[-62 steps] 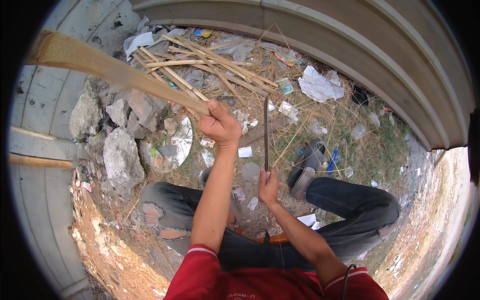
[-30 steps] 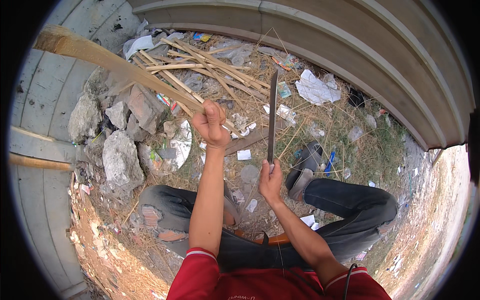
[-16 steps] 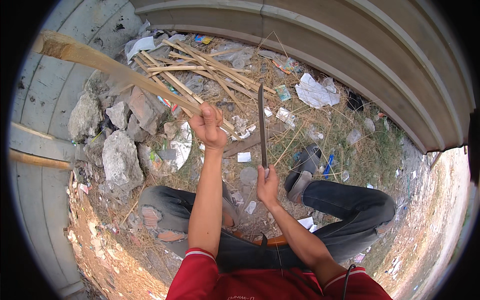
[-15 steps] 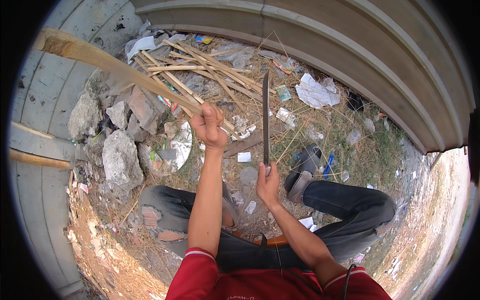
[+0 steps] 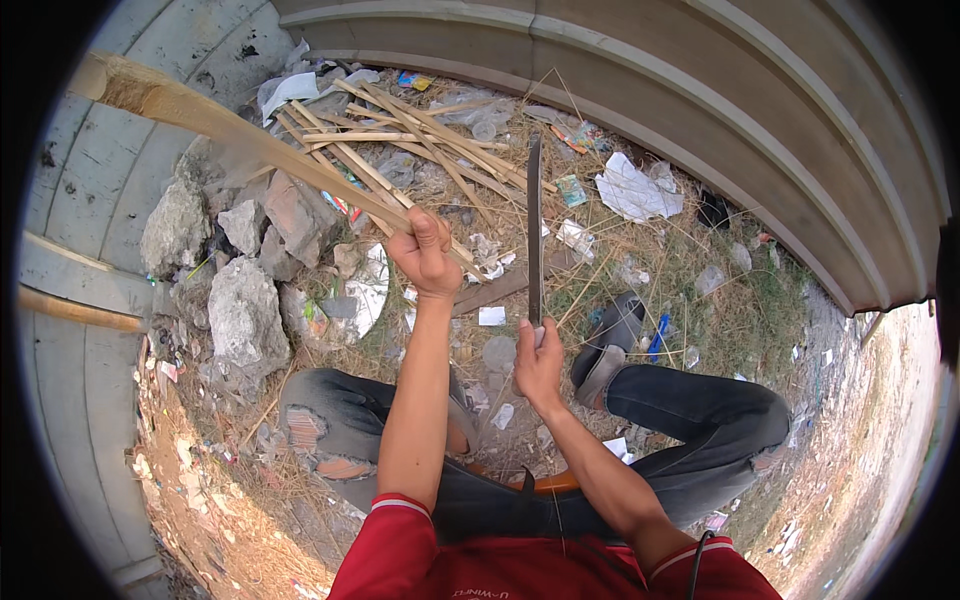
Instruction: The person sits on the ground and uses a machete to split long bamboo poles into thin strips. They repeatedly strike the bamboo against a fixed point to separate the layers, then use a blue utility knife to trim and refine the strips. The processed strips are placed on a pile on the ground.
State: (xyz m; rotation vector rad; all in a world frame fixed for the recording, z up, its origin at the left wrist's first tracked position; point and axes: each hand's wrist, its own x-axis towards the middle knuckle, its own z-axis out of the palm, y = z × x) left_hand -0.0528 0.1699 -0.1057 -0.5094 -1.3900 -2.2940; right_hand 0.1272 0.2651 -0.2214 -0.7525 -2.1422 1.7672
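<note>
My left hand (image 5: 426, 255) is closed around a long split bamboo pole (image 5: 230, 128) that slants up to the upper left. My right hand (image 5: 538, 362) grips the handle of a long dark knife (image 5: 534, 225), its blade pointing straight up, just right of the pole's lower end. Blade and pole are close but I cannot tell if they touch. I sit on the ground with legs in dark jeans (image 5: 700, 420) spread out.
A heap of thin bamboo strips (image 5: 420, 140) lies ahead among dry grass and litter. Grey rocks (image 5: 235, 300) are piled at the left. A curved concrete wall (image 5: 700, 110) runs behind, and white paper (image 5: 632, 190) lies at its foot.
The knife blade has swayed slightly left and right between frames and now stands upright again. My left hand has kept its hold on the pole at about the same spot.
</note>
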